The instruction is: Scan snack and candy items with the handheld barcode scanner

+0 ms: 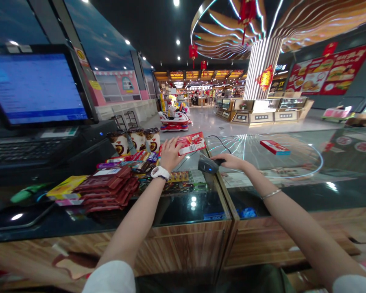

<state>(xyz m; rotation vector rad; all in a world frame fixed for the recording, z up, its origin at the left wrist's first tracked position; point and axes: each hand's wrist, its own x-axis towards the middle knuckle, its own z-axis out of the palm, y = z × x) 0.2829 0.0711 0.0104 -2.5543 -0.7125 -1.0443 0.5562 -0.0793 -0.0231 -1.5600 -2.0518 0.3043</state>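
A red box (pixel 192 143) with a white barcode panel is in my left hand (pixel 171 154), its fingers wrapped on the box's left end above the glass counter. My right hand (pixel 232 161) grips the handle of a black barcode scanner (pixel 208 165), which has a small blue light and lies just below and right of the box. Left of my left wrist are a stack of dark red packets (pixel 108 189), colourful candy packs (pixel 140 158) and several lidded cups (pixel 136 140). Farther right on the glass rests another red box (pixel 275 147) with a blue edge.
A monitor (pixel 38 87) and a black keyboard (pixel 15 148) stand at the left, with a yellow box (pixel 67 186) and a green-topped mouse in front. The scanner's cable curves across the glass counter (pixel 186 209). Beyond it are a kiddie ride (pixel 175 118) and display cases.
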